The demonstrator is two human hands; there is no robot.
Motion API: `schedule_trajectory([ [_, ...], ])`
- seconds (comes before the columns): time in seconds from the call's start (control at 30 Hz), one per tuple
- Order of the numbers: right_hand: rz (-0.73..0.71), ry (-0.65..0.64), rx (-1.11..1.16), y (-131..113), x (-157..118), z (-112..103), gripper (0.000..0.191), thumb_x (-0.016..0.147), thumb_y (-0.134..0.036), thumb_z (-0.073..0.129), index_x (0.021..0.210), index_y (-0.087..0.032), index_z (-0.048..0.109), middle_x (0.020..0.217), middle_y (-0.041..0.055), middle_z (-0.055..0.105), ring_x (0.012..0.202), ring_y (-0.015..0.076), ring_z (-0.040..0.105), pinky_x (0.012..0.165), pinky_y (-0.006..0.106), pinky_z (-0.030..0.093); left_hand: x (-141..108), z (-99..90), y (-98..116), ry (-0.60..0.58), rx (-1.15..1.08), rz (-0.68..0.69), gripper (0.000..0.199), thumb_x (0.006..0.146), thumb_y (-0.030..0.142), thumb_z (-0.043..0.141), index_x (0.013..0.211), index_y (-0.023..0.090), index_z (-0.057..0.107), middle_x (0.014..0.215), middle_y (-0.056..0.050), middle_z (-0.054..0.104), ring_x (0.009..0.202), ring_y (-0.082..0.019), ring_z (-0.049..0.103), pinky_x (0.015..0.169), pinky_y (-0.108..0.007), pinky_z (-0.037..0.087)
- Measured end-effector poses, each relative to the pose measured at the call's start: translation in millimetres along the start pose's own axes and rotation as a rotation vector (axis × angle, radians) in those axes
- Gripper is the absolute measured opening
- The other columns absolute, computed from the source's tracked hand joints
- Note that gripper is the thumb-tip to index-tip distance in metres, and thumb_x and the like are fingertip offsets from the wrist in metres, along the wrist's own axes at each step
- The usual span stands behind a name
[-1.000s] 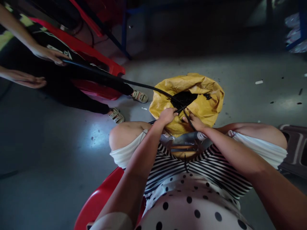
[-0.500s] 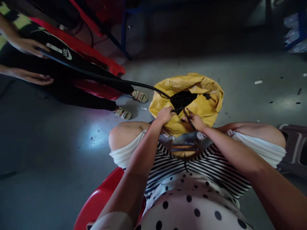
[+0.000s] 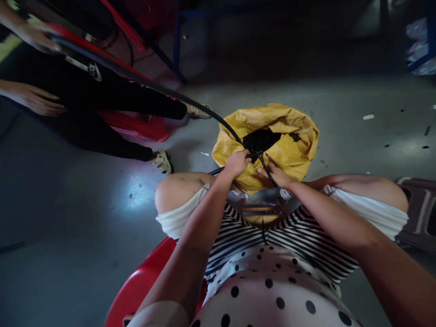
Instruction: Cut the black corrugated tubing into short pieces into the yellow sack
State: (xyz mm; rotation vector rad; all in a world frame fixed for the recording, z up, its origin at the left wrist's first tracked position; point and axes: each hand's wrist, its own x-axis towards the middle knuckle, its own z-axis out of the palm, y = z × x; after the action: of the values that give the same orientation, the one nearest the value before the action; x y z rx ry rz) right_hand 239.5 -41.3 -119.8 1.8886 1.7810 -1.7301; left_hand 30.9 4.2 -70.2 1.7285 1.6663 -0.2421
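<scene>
My left hand is closed on a thin black strip, its end pointing right over the mouth of a yellow sack. My right hand, at the sack's near right side, holds dark scissors with the blades up by the strip's end; the fingers are loosely spread around the handles. Inside the sack lie many small black pieces. A long black tube arches from the left down to the sack beside my left hand, where its end is hidden. More black strip shows under my left wrist.
On the left a co-worker in black trousers has one hand at the tube's far end and another hand lower. Red stools, a grey-brown stool on the right, and scraps on the floor stand or lie around.
The co-worker's upper hand and the long tube have risen, and the co-worker's feet have shifted. My right fingers have loosened slightly around the scissors. My left hand stays nearly in place.
</scene>
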Motion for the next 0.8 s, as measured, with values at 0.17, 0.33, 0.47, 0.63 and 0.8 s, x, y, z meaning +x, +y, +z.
schedule_trajectory([
  [0.17, 0.001, 0.016, -0.012, 1, 3, 3, 0.071, 0.084, -0.088, 0.054, 0.111, -0.023, 0.061, 0.093, 0.0096, 0.07, 0.093, 0.0333, 0.07, 0.087, 0.045, 0.054, -2, 1.7, 7, -0.018, 0.022, 0.027, 0.032, 0.102, 0.03, 0.057, 0.132, 0.023, 0.069, 0.133, -0.011, 0.074, 0.125, -0.027, 0.068, 0.103, -0.035, 0.052],
  [0.33, -0.031, 0.086, -0.026, 6, 6, 8, 0.064, 0.088, -0.087, 0.048, 0.096, -0.024, 0.059, 0.082, 0.0076, 0.067, 0.085, 0.0306, 0.068, 0.079, 0.042, 0.052, 0, 3.5, 4, -0.02, 0.004, 0.033, 0.035, 0.103, 0.03, 0.057, 0.135, 0.021, 0.068, 0.136, -0.011, 0.073, 0.128, -0.027, 0.067, 0.104, -0.034, 0.051],
  [0.47, -0.07, 0.134, -0.018, 9, 10, 8, 0.063, 0.088, -0.087, 0.048, 0.085, -0.024, 0.056, 0.075, 0.0061, 0.063, 0.077, 0.0271, 0.064, 0.072, 0.037, 0.048, 2, 3.8, -4, -0.041, 0.007, 0.003, 0.036, 0.104, 0.03, 0.057, 0.136, 0.02, 0.068, 0.137, -0.013, 0.073, 0.129, -0.027, 0.067, 0.105, -0.034, 0.051],
  [0.63, -0.085, 0.169, -0.03, 14, 12, 6, 0.063, 0.087, -0.086, 0.053, 0.076, -0.025, 0.051, 0.067, 0.0032, 0.058, 0.067, 0.0226, 0.058, 0.064, 0.035, 0.043, 1, 3.5, -8, -0.068, 0.043, -0.019, 0.033, 0.104, 0.032, 0.055, 0.13, 0.02, 0.071, 0.134, -0.014, 0.074, 0.126, -0.029, 0.068, 0.101, -0.036, 0.053],
  [0.8, -0.083, 0.166, -0.026, 14, 10, 6, 0.063, 0.083, -0.087, 0.057, 0.079, -0.025, 0.053, 0.07, 0.0024, 0.058, 0.068, 0.0225, 0.058, 0.066, 0.035, 0.045, 2, 1.2, -10, -0.032, 0.08, -0.07, 0.031, 0.104, 0.034, 0.054, 0.125, 0.022, 0.073, 0.129, -0.013, 0.075, 0.123, -0.029, 0.069, 0.097, -0.035, 0.054],
])
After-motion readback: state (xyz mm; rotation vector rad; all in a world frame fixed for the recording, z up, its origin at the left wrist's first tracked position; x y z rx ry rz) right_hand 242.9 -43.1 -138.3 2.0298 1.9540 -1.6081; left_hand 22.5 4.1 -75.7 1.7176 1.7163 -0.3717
